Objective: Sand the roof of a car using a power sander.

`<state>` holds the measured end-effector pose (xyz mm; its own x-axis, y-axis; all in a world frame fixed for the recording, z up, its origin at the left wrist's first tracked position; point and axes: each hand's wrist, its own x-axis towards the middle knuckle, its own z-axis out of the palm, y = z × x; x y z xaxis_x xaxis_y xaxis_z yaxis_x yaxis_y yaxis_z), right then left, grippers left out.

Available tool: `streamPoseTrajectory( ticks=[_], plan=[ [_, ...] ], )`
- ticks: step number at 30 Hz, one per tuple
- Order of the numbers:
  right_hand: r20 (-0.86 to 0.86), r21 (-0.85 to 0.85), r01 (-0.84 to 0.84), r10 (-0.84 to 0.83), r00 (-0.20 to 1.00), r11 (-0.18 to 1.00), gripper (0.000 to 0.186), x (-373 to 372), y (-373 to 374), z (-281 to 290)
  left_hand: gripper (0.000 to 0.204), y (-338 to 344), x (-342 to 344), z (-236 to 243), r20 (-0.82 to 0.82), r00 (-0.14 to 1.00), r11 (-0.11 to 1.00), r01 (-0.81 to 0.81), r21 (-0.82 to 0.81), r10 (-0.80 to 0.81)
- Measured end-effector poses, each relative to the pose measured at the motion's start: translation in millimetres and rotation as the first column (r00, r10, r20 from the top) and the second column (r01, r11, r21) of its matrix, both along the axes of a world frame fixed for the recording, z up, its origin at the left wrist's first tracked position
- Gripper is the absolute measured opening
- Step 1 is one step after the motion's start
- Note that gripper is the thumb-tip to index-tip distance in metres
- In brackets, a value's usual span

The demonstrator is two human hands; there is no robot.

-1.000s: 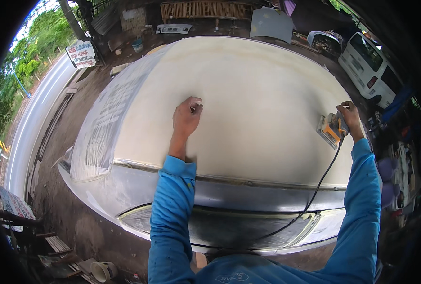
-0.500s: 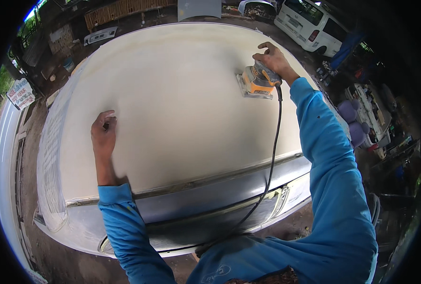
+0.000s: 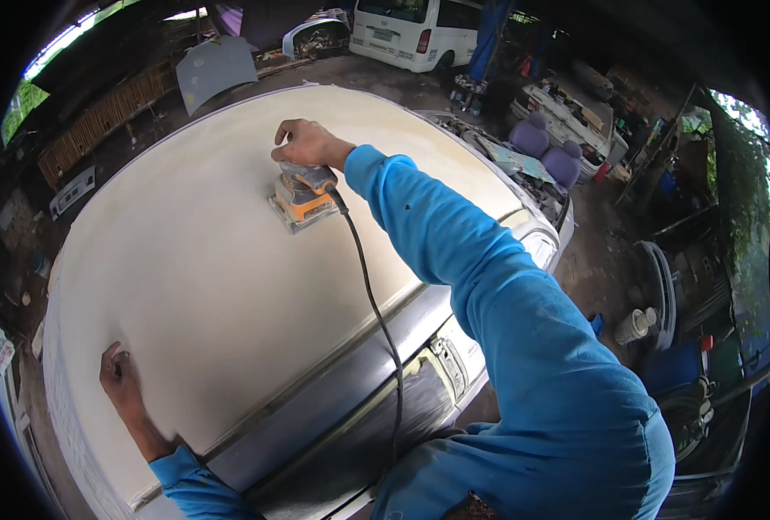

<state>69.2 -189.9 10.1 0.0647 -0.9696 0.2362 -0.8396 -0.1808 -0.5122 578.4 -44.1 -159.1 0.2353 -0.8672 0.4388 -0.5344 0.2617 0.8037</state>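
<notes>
My right hand (image 3: pixel 309 144) grips the top of an orange and black electric sander (image 3: pixel 303 199), whose square pad rests on the pale, matte car roof (image 3: pixel 186 251). A black cord (image 3: pixel 368 286) hangs from the sander across the roof edge and down the side of the car. My left hand (image 3: pixel 121 377) is at the lower left of the roof, fingers curled toward the thumb; what they hold, if anything, I cannot make out. Below the roof edge is a dark side window (image 3: pixel 376 420) with taped trim.
A white van (image 3: pixel 402 30), a loose grey hood (image 3: pixel 216 74) and a bamboo bench (image 3: pixel 90 130) stand behind the car. To the right are purple seats (image 3: pixel 541 147), cluttered parts, a pale canister (image 3: pixel 636 325) and a blue drum (image 3: pixel 666 368).
My right hand has moved the sander leftward across the roof. My left hand has shifted left and lower in view, and the view has swung right, showing more of the workshop.
</notes>
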Motion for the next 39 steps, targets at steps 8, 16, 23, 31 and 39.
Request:
streamPoseTrajectory(
  ticks=[8, 16, 23, 31, 39],
  plan=[
    [0.033, 0.026, -0.019, 0.018, 0.999, 0.999, 0.043, 0.3, 1.7, 5.1, 0.027, -3.5, 6.1, 0.8, 0.015, 1.0, 0.999, -0.02, 0.042, 0.019],
    [0.103, 0.038, -0.023, 0.019, 0.995, 0.999, 0.042, -15.4, 0.7, -4.0, 0.025, -2.9, 8.9, -1.5, -0.022, 1.0, 1.0, 0.006, 0.017, -0.005],
    [0.202, 0.064, 0.158, -0.168, 0.965, 0.985, 0.035, -118.6, 9.7, -12.0, 0.025, 6.6, 2.5, 1.9, -0.119, 0.993, 1.0, -0.022, 0.02, 0.024],
    [0.226, 0.061, 0.402, -0.405, 0.886, 0.914, 0.025, -235.1, 86.6, -13.2, 0.026, 5.7, -5.3, 12.7, -0.014, 0.999, 0.997, -0.031, 0.073, 0.032],
    [-0.044, 0.044, 0.283, -0.281, 0.959, 0.958, 0.018, -212.6, 100.9, -4.8, 0.026, 5.1, -8.8, 13.3, 0.04, 0.998, 0.997, -0.054, 0.056, 0.052]
  ],
)
